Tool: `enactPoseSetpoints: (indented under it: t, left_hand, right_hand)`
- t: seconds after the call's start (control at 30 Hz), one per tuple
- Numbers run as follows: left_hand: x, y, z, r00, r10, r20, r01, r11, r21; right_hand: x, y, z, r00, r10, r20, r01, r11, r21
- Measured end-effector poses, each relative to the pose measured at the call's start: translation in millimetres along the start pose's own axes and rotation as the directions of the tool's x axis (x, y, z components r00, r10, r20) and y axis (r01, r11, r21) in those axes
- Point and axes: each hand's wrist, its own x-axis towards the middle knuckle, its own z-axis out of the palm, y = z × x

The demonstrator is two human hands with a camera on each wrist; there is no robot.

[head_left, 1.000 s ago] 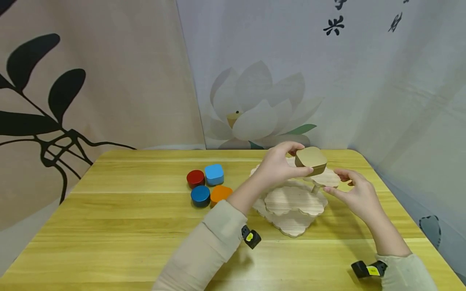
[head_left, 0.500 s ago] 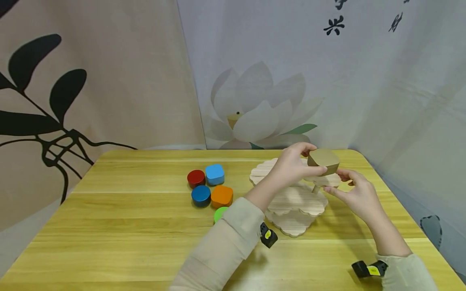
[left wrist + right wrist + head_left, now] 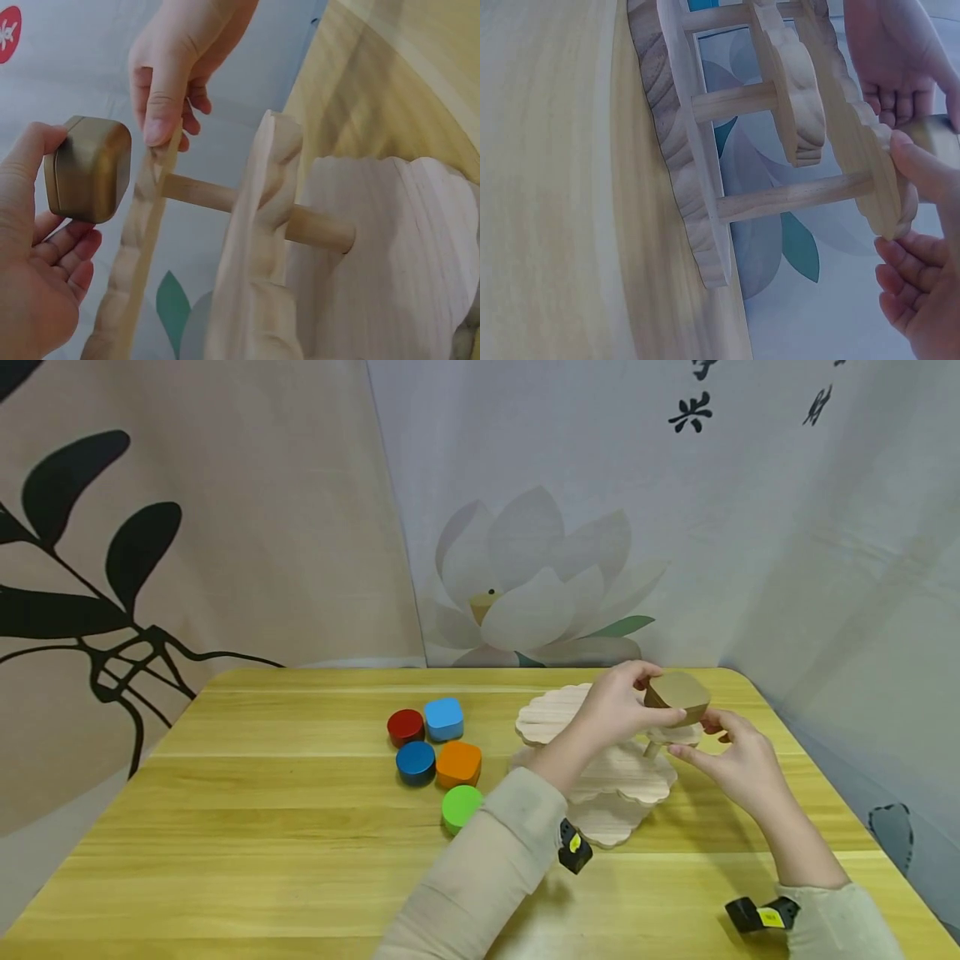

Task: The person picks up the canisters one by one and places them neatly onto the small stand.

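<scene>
My left hand (image 3: 609,708) grips a gold rounded-square tin (image 3: 679,691) between thumb and fingers. It holds the tin close over the right end of the top tier of a pale wooden cloud-shaped stand (image 3: 551,715). In the left wrist view a gap shows between the tin (image 3: 91,171) and the upper board (image 3: 129,247). My right hand (image 3: 738,762) pinches the edge of that same board at its right end. The right wrist view shows its thumb and fingers on the scalloped board tip (image 3: 889,196), with round pegs joining the tiers.
Left of the stand sit several coloured tins: red (image 3: 406,727), light blue (image 3: 445,718), dark blue (image 3: 416,763), orange (image 3: 459,763) and green (image 3: 461,807). My left sleeve (image 3: 480,868) partly covers the green one. A printed curtain (image 3: 300,527) hangs behind the wooden table (image 3: 225,827).
My left hand has carried the gold tin rightward and slightly down over the stand's top tier. The green tin has come into view from behind the sleeve. My right hand has stayed in place.
</scene>
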Motion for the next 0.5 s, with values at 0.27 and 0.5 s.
enactPoseSetpoints:
  t: [0.27,0.5]
  left_hand:
    - [1.0,-5.9,6.6,1.000,-0.001,0.004,0.001,1.000,0.012]
    - [1.1,-7.2,8.9,1.000,0.001,0.015,-0.002,0.999,0.049]
  right_hand:
    - [-0.3,1.4,0.4,1.000,-0.009,-0.015,0.009,1.000,-0.009]
    - [-0.4,1.7,0.6,1.000,-0.012,-0.028,0.011,1.000,-0.019]
